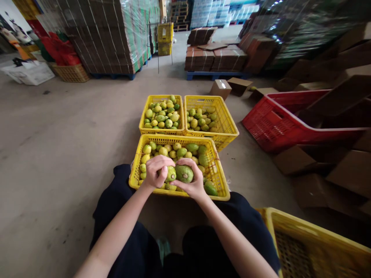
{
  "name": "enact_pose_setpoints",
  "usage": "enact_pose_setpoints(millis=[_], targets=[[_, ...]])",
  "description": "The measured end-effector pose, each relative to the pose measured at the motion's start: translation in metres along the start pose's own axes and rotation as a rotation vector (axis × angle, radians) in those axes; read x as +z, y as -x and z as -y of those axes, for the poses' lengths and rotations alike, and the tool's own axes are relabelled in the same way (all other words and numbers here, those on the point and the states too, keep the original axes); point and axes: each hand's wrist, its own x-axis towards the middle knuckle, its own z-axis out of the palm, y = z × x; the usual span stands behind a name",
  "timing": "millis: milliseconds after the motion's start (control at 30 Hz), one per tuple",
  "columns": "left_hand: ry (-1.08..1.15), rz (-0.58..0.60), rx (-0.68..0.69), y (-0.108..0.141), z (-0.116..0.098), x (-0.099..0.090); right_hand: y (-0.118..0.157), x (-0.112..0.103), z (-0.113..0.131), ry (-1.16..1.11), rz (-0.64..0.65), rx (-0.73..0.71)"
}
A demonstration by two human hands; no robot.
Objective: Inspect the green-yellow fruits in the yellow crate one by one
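Observation:
Over the near yellow crate (179, 138), which holds many green and yellow fruits, both hands are raised side by side. My left hand (155, 170) is wrapped round a yellow-green fruit (171, 174), its stem end facing me. In my right hand (191, 180) is a larger green fruit (184, 173), gripped between thumb and fingers. The two fruits are next to each other. Beyond stand two more yellow crates: the left one (141, 119) is filled high with fruit, and the right one (226, 116) has a lower layer.
A red crate (269, 127) and cardboard boxes (352, 170) lie at the right. Another yellow crate (315, 227) stands at the lower right. Stacked cardboard on a blue pallet (199, 76) and wrapped pallet loads (98, 34) are farther back.

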Motion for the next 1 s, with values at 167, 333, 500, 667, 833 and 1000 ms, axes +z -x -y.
enact_pose_setpoints(millis=[167, 333, 500, 667, 833, 1000], targets=[[-0.200, 0.019, 0.268, -0.003, 0.000, 0.000, 0.000, 0.000, -0.005, 0.016, -0.008, -0.051], [-0.098, -0.040, -0.021, 0.000, -0.001, 0.007, 0.002, 0.005, -0.002, -0.079, -0.073, 0.097], [0.525, -0.278, -0.787, -0.014, 0.005, 0.018, -0.003, 0.015, 0.004, -0.523, -0.276, 0.564], [0.946, -0.505, -1.226, -0.028, 0.005, 0.016, -0.016, 0.009, 0.003, -0.907, -0.344, 0.954], [1.027, -0.540, -1.389, -0.027, 0.000, 0.014, -0.019, 0.008, -0.002, -1.002, -0.376, 1.226], [1.079, -0.612, -1.413, -0.022, 0.001, 0.016, -0.018, 0.011, -0.005, -1.041, -0.384, 1.297]])
